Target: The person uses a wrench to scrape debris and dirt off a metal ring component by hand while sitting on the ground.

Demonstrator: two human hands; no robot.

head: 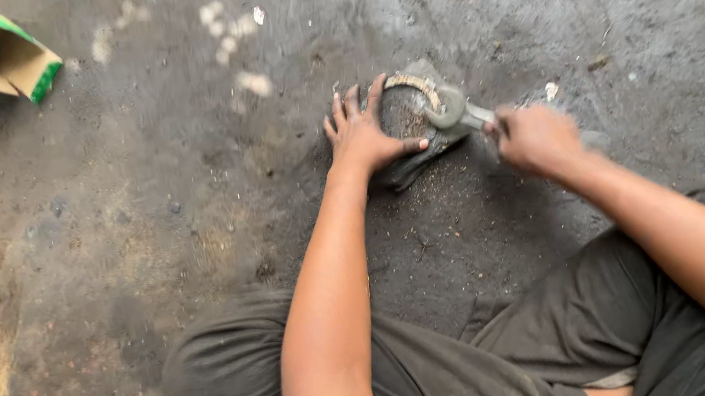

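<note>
Your left hand (363,133) lies spread flat on the curved brake shoe (412,120); your right hand (535,140) grips the hammer (456,110), head resting at its right edge

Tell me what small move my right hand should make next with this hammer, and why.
Probably a short tap on the curved metal piece. Your right hand grips the hammer, whose head sits right at that piece's end, while your left hand presses flat on the dark pad beneath. Keep the left fingers back from the head.
</note>
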